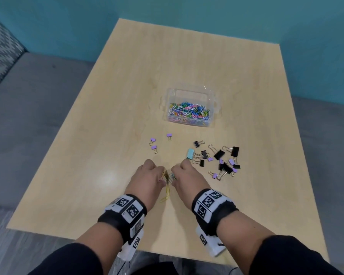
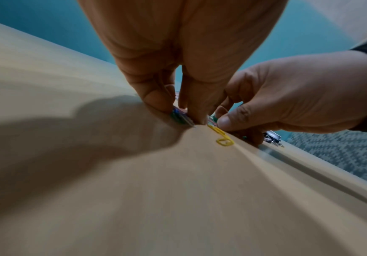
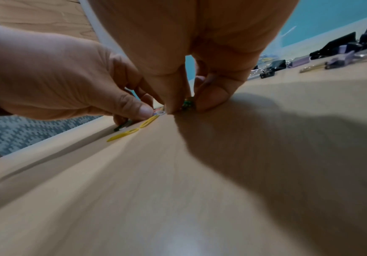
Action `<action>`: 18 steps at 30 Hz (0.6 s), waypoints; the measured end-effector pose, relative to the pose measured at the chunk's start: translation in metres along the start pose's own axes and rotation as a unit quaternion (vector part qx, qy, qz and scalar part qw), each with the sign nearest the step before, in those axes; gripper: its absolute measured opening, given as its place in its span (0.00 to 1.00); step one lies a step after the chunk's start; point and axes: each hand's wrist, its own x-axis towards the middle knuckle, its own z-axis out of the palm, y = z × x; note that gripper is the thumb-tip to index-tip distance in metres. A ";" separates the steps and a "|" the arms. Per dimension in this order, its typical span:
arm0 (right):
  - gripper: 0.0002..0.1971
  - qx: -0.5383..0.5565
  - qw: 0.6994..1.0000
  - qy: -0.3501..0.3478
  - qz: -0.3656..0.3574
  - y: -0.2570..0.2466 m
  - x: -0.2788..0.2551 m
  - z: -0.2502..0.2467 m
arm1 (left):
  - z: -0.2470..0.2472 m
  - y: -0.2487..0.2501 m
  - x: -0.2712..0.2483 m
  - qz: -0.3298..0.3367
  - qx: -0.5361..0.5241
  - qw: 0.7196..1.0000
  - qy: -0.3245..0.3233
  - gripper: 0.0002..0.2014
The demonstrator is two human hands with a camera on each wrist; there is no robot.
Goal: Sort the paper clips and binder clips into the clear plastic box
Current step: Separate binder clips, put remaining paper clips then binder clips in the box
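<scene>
Both hands, left (image 1: 147,176) and right (image 1: 184,175), are pinching paper clips (image 1: 168,176) on the table (image 1: 115,116), near the box (image 1: 191,105).

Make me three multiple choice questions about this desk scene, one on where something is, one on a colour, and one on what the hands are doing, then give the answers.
1. Where are the three small purple binder clips set apart from the mixed pile?
A. Inside the box
B. On the table, near side of the clear plastic box and to its left
C. Under the left hand

2. What colour are the loose paper clips lying between the wrists?
A. Yellow
B. Red
C. Black

3. What are the left hand and right hand doing?
A. Resting flat
B. Lifting the box
C. Pinching small clips at the tabletop

Answers: B, the head view shows them left of the pile; A, every view shows yellow; C, fingertips close on clips in both wrist views.
</scene>
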 end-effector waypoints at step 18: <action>0.10 -0.047 0.999 -0.028 -0.001 0.007 0.014 -0.017 | -0.009 0.014 0.021 -0.027 0.052 0.998 -0.031 0.07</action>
